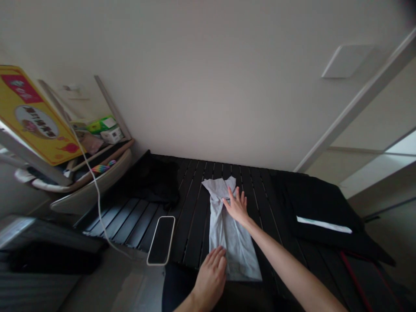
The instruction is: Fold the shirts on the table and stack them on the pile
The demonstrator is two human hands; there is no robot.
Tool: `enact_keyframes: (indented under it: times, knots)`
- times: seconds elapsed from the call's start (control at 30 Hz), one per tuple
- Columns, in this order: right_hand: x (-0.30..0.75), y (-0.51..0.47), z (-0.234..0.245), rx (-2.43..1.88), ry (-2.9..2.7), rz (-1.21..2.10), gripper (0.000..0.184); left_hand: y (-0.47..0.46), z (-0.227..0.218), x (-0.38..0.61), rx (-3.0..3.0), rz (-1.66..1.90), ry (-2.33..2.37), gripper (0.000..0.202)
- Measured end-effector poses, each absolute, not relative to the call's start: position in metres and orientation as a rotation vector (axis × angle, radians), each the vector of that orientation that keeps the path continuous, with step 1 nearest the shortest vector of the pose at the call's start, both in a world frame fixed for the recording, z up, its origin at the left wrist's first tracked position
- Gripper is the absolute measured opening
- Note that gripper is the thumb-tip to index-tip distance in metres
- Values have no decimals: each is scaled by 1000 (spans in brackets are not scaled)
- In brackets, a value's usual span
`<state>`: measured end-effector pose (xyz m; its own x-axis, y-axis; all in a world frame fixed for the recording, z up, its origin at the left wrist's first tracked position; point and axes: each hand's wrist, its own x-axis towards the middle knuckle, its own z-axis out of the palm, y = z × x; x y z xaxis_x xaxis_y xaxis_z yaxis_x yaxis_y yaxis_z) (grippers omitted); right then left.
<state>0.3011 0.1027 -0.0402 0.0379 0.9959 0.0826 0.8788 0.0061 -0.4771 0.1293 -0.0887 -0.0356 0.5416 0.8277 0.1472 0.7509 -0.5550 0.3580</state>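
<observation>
A light grey garment (224, 234) lies lengthwise on the black slatted table (191, 216), folded into a long narrow shape with a flared, wrinkled far end. My right hand (237, 206) rests on its upper part, fingers spread apart. Near the close end, my left hand (212, 265) is at the garment's left edge with its fingers curled together on the fabric; the fingertips are partly hidden. A phone (161, 240) with a pale case lies screen up to the left of the garment.
Dark cloth (156, 180) lies at the table's far left. On the right sits a black folded garment (315, 203) with a white strip. A white cable (97, 190) hangs beside a chair (94, 186) holding a yellow box (39, 117). The wall (211, 86) borders the table's back.
</observation>
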Motion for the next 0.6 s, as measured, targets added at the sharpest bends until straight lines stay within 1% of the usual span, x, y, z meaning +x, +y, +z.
enact_keyframes:
  times: [0.07,0.17,0.2,0.3,0.37,0.4,0.5,0.53,0.57,0.6]
  knots:
    - [305,84,-41,-1825,-2049,259,65,-89,-33,130,2532,364,1332,42]
    - [309,42,-49,-1689,-2289,205,67,-94,-34,131,2542,284,1343,45]
    - [310,27,-53,-1647,-2356,205,67,-97,-37,132,2550,276,1337,51]
    - [312,-12,-62,-1578,-2422,180,65,-106,-44,134,2577,279,1304,76]
    - [313,-28,-64,-1605,-2361,174,66,-108,-41,137,2574,281,1290,85]
    - [314,-33,-63,-1620,-2329,186,66,-107,-36,138,2561,281,1279,82]
    - [318,-42,-57,-1621,-2289,322,63,-95,-10,140,2471,309,1317,54]
    - [322,-44,-52,-1605,-2285,408,61,-89,-1,139,2454,321,1332,50]
    - [326,-47,-47,-1579,-2281,508,61,-83,6,137,2458,322,1329,50]
    - [331,-49,-41,-1544,-2283,611,61,-77,9,134,2483,301,1301,57]
